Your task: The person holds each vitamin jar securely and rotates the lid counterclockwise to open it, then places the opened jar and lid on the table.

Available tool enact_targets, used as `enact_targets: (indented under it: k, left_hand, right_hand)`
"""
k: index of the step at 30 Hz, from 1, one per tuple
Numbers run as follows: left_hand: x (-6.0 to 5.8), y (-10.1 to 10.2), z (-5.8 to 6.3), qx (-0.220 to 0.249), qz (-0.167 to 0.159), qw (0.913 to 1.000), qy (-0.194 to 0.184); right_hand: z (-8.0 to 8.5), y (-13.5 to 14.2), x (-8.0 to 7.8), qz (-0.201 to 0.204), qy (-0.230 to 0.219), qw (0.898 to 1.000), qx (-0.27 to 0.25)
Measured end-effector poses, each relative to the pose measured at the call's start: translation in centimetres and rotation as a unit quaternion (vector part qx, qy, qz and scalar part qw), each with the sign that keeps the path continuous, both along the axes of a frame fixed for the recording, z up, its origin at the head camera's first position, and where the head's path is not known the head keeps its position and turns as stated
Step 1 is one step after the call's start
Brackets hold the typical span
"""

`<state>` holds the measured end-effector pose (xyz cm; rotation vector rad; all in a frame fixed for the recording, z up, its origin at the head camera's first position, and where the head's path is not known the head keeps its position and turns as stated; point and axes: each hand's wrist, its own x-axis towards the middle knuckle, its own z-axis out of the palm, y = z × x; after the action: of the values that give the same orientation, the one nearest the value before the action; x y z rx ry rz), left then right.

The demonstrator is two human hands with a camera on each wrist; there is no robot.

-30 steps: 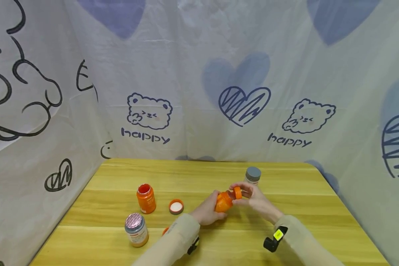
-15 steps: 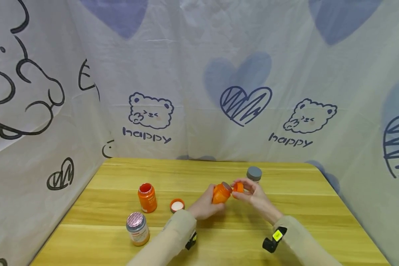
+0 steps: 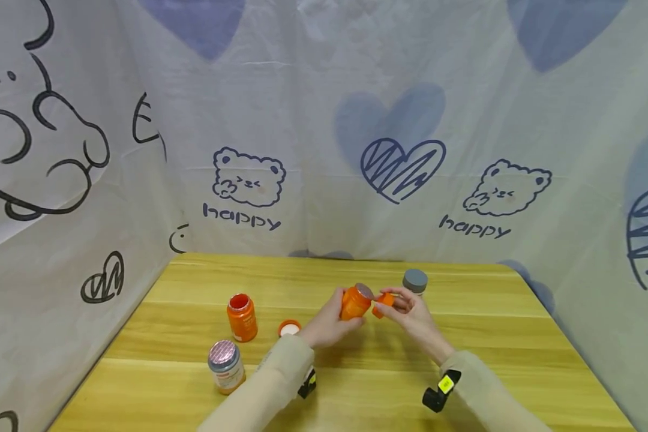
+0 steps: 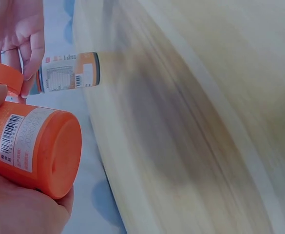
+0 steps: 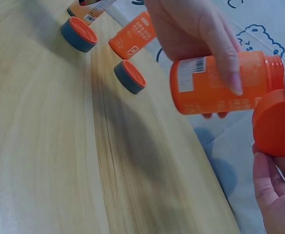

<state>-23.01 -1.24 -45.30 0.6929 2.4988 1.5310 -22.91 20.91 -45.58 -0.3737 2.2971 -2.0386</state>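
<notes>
My left hand (image 3: 326, 324) grips an orange bottle (image 3: 353, 303) round its body, raised above the table. The bottle tilts to the right, and a greyish cover shows across its mouth in the head view. Its round base and barcode label face the left wrist camera. Close beside the threaded neck, my right hand (image 3: 417, 319) pinches an orange cap (image 5: 276, 124) between thumb and fingers. That cap is off the bottle, overlapping the neck's lower edge in the right wrist view. A jar with a grey lid (image 3: 414, 280) stands just behind the right hand.
Left on the wooden table (image 3: 410, 384) stand an orange bottle without a cap (image 3: 243, 322) and a grey-rimmed jar topped with foil (image 3: 225, 371). An upturned cap (image 3: 289, 328) lies near the left forearm; another grey-and-orange cap (image 5: 79, 35) shows in the right wrist view.
The left hand has lifted the bottle slightly up and left, and its mouth now points more upward. The cap in the right hand has tilted and stays near the mouth.
</notes>
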Motion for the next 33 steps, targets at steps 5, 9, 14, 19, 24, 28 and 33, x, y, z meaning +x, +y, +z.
enact_targets:
  k: [5,9,14,19,24,28,33]
  left_hand:
    - [0.0,-0.3,0.6,0.020,0.009,0.9995,-0.022]
    - [0.0,-0.7,0.8,0.027,0.022,0.9991,-0.024]
    - [0.0,-1.2,0.7,0.022,0.047,0.9986,-0.006]
    - [0.2,-1.6,0.6,0.022,0.066,0.9976,0.002]
    - [0.3,-1.8,0.3,0.008,0.088,0.9960,0.013]
    - [0.5,-1.6,-0.1,-0.005,0.108,0.9937,0.028]
    - [1.1,-1.3,-0.6,-0.026,0.132,0.9900,0.043]
  right_hand:
    - [-0.2,-0.3,-0.2,-0.002,0.020,1.000,-0.023]
    - [-0.4,-0.6,-0.2,-0.024,0.026,0.999,-0.021]
    - [-0.7,-1.0,-0.1,-0.071,0.023,0.997,0.010]
    - [-0.9,-1.5,0.0,-0.095,0.022,0.994,0.051]
    - [-1.1,-1.9,0.2,-0.094,0.038,0.993,0.060]
    - [-1.6,-2.3,0.2,-0.098,0.067,0.989,0.087]
    - [-2.5,-2.7,0.0,-0.114,0.095,0.975,0.165]
